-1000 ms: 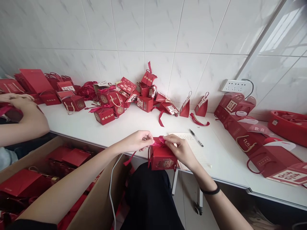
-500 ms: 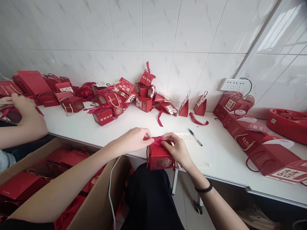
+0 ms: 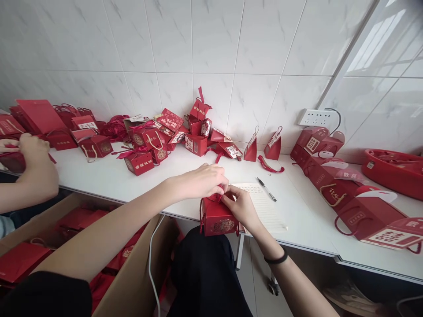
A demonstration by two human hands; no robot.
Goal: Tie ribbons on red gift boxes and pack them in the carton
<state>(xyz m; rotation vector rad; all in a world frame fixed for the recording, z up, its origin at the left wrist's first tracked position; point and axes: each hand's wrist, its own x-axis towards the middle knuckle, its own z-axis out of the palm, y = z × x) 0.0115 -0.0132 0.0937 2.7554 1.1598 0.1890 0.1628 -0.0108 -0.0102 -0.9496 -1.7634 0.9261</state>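
Note:
A red gift box (image 3: 220,218) with a gold printed emblem and red cord handles is at the table's front edge, just above my knee. Over its top, my left hand (image 3: 211,180) pinches a red ribbon (image 3: 218,193), fingers closed and bent downward. My right hand (image 3: 240,203) grips the same ribbon from the right side, thumb and forefinger pressed together at the box top. Much of the ribbon is hidden behind my fingers.
A lined notepad (image 3: 261,207) and a pen (image 3: 266,189) lie right of my hands. Finished-looking red boxes (image 3: 142,162) pile up behind; larger ones (image 3: 373,215) line the right. A carton (image 3: 132,259) of boxes stands lower left. Another person's hand (image 3: 33,154) works at far left.
My left hand has moved right and over the box top, close against my right hand, bringing the ribbon with it. The other person's hand has shifted slightly.

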